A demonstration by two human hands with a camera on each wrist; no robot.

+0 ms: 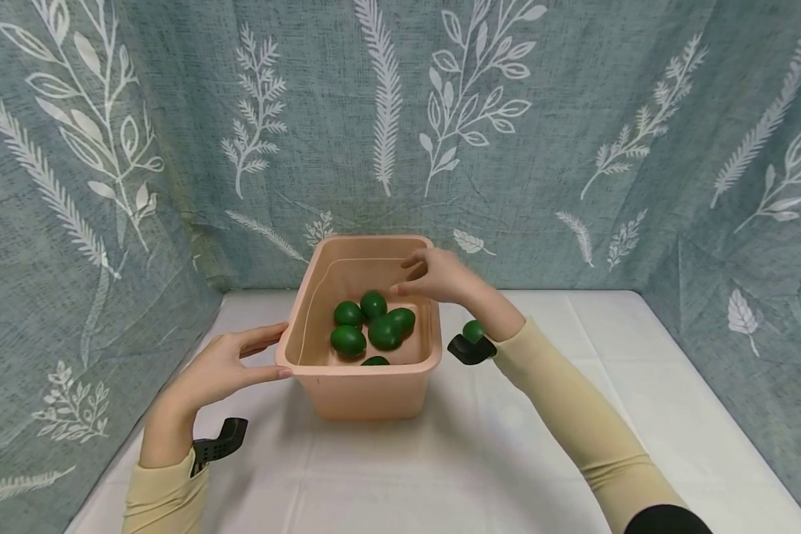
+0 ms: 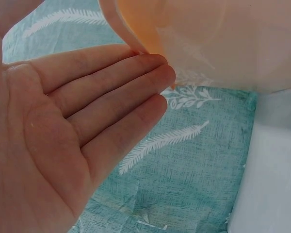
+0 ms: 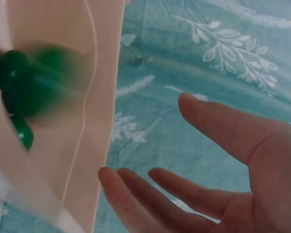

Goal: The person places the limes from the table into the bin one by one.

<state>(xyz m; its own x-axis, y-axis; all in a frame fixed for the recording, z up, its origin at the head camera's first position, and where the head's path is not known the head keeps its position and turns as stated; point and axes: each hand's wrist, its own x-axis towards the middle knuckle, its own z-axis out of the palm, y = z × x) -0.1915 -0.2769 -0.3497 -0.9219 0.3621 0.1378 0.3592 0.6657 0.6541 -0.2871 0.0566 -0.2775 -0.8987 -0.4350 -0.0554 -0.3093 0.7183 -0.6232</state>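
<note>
A peach-coloured plastic bin (image 1: pixel 367 393) stands on the table with several smooth, dark green oval fruits (image 1: pixel 348 341) inside; their exact kind I cannot tell. My left hand (image 1: pixel 223 371) touches the bin's left rim with nearly straight fingers and its thumb near the front corner. Above the right rim is my right hand (image 1: pixel 443 278), fingers spread and slightly bent, with nothing between them. In the right wrist view one green fruit (image 3: pixel 51 80) inside the bin is blurred. Another green fruit (image 1: pixel 472 331) lies right of the bin, partly hidden by the right wrist's camera.
A white cloth (image 1: pixel 374 475) covers the table. Blue-green curtains (image 1: pixel 334 111) with white leaf prints hang behind and at both sides. Black wrist cameras (image 1: pixel 222 443) jut out from both sleeves.
</note>
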